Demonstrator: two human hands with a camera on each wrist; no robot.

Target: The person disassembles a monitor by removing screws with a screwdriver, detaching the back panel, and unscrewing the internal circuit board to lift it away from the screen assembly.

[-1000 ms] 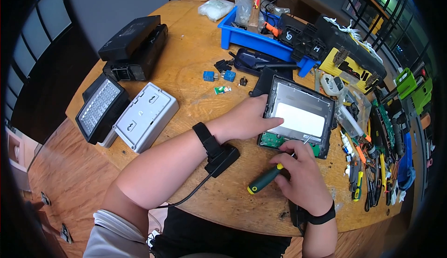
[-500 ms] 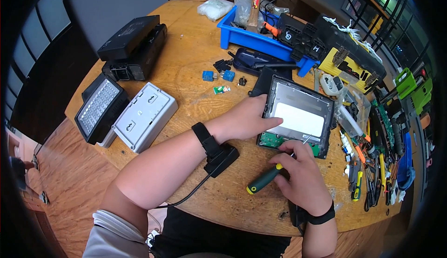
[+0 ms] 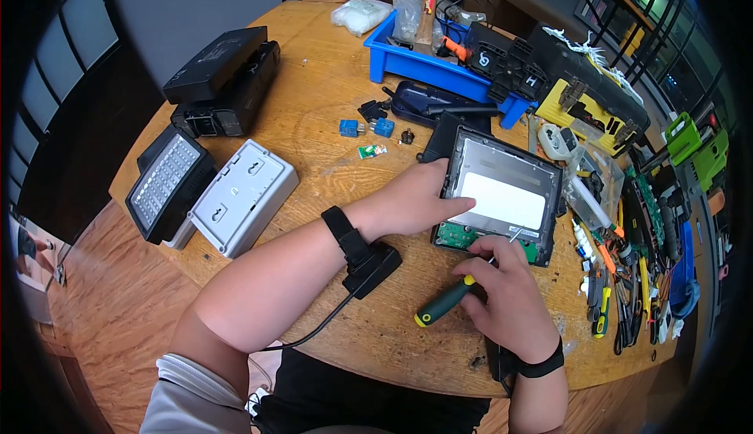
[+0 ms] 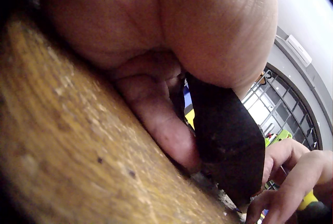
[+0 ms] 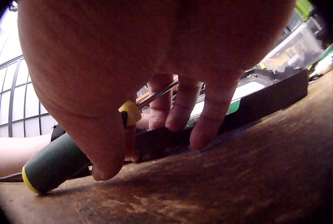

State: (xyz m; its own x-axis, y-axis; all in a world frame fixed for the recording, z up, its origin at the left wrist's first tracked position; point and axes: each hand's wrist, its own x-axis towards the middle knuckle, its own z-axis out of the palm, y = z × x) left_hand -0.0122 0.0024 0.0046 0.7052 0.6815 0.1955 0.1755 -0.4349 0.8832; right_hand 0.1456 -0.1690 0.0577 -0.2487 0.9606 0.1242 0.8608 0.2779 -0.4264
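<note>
A black-framed display panel [image 3: 502, 163] with a white label and a green circuit board [image 3: 455, 236] along its near edge lies on the table, tilted slightly. My left hand [image 3: 416, 199] grips its left side, thumb over the face; in the left wrist view the fingers [image 4: 174, 135] curl under the black frame [image 4: 229, 135]. In my right hand [image 3: 510, 301] is a screwdriver [image 3: 443, 304] with a dark green and yellow handle. Its shaft points at the panel's near edge, the tip [image 3: 517, 234] overlapping the frame there. The right fingertips [image 5: 200, 138] rest beside that edge.
Left stand a white plastic housing [image 3: 245, 197], an LED lamp [image 3: 169, 183] and stacked black boxes [image 3: 220, 81]. Blue connectors [image 3: 383, 127] and small parts lie beyond the panel. Behind is a blue bin [image 3: 435, 77] with a hammer [image 3: 427, 10]; tools [image 3: 627, 293] crowd the right.
Both hands, the screwdriver and the panel hold almost the same pose. At the lower left, a person's feet have moved farther off across the floor.
</note>
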